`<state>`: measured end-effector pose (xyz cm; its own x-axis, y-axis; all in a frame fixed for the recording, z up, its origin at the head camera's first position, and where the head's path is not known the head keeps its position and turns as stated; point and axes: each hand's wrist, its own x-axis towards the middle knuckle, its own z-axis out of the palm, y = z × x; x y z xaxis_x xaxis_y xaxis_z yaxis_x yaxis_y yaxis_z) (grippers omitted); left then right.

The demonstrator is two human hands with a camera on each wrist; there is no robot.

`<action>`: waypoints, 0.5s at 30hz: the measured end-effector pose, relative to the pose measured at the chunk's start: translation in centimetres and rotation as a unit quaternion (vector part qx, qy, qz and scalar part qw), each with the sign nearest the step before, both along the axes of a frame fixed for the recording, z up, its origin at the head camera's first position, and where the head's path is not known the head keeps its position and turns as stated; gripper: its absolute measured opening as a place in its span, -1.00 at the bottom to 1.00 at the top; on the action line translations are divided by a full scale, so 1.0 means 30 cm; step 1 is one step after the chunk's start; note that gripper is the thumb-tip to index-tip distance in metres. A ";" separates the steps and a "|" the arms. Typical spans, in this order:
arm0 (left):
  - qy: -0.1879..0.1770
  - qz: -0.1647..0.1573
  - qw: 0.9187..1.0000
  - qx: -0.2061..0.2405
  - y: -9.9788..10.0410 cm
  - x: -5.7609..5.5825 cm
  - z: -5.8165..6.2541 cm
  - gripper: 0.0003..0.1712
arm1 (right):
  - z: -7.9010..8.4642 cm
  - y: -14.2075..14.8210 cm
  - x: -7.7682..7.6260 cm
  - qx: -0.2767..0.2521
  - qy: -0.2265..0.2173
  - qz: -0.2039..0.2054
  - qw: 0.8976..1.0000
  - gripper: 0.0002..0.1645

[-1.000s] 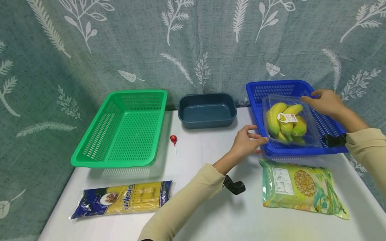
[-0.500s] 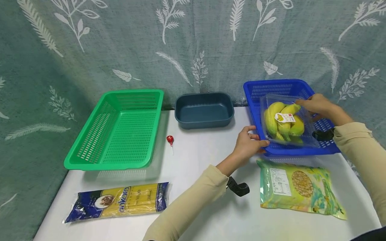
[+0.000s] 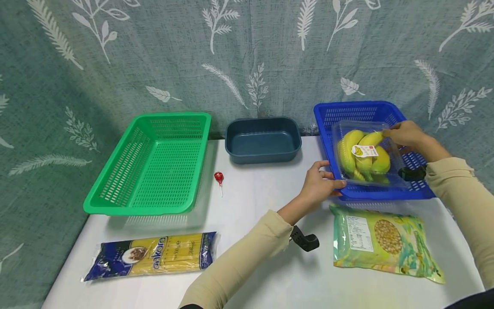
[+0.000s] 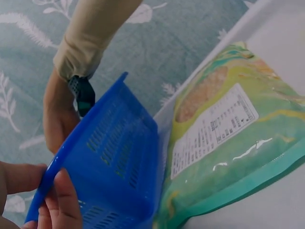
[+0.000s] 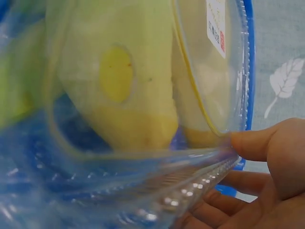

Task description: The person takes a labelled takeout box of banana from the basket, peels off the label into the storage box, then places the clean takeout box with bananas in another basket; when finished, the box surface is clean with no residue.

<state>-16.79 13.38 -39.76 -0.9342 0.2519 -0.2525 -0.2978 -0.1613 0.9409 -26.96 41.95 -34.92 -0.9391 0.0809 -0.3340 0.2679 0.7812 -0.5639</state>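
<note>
In the head view a clear plastic clamshell box (image 3: 399,176) with yellow bananas (image 3: 362,154) and a white label sits in a blue basket (image 3: 386,194) at the right. My right hand (image 3: 409,135) pinches the box's right edge; the right wrist view has the thumb (image 5: 252,143) above the ridged plastic rim and the other fingers (image 5: 224,202) underneath. The basket's left front rim is gripped by my left hand (image 3: 318,184). In the left wrist view its thumb (image 4: 24,176) and fingers (image 4: 64,198) lie on either side of the blue rim.
A green bag (image 3: 386,242) of pale grains lies just before the blue basket. Toward the left are a green basket (image 3: 166,176), a red lollipop (image 3: 219,177) and a blue-yellow spaghetti pack (image 3: 154,255). A dark teal bin (image 3: 263,141) stands at the back near the curtain (image 3: 262,43).
My right hand has moved left and down and taken hold of the banana box's edge. My left hand has closed on the blue basket's rim. The view has shifted slightly.
</note>
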 end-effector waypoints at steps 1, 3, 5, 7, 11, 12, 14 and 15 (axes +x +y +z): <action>0.000 -0.002 1.000 0.003 -0.002 -0.001 0.000 -0.28 | 0.004 -0.005 -0.001 0.000 0.004 -0.003 1.000 0.00; 0.000 -0.004 1.000 0.008 -0.006 -0.004 0.000 -0.28 | 0.015 -0.016 -0.002 0.000 0.014 -0.005 1.000 -0.04; 0.000 -0.004 1.000 0.015 -0.009 -0.005 -0.001 -0.28 | 0.028 -0.026 -0.003 -0.001 0.027 -0.007 1.000 -0.08; 0.000 -0.004 1.000 0.019 -0.011 -0.007 -0.001 -0.28 | 0.042 -0.034 -0.002 -0.005 0.038 -0.008 0.999 -0.11; -0.003 -0.006 1.000 0.022 -0.012 -0.008 -0.003 -0.28 | 0.068 -0.037 0.009 -0.021 0.048 0.003 0.999 -0.12; -0.004 -0.006 1.000 0.022 -0.012 -0.007 -0.003 -0.28 | 0.073 -0.036 0.012 -0.025 0.050 0.007 0.998 -0.12; -0.006 -0.006 1.000 0.022 -0.010 -0.005 -0.002 -0.27 | 0.082 -0.034 0.021 -0.033 0.060 0.010 0.998 -0.12; -0.006 -0.007 1.000 0.021 -0.010 -0.003 -0.001 -0.27 | 0.088 -0.033 0.025 -0.035 0.065 0.011 0.997 -0.12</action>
<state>-16.88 13.09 -39.79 -0.9273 0.2757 -0.2530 -0.3121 -0.1970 0.9294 -26.21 40.96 -32.28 -0.9762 0.0395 -0.2133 0.1714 0.7433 -0.6466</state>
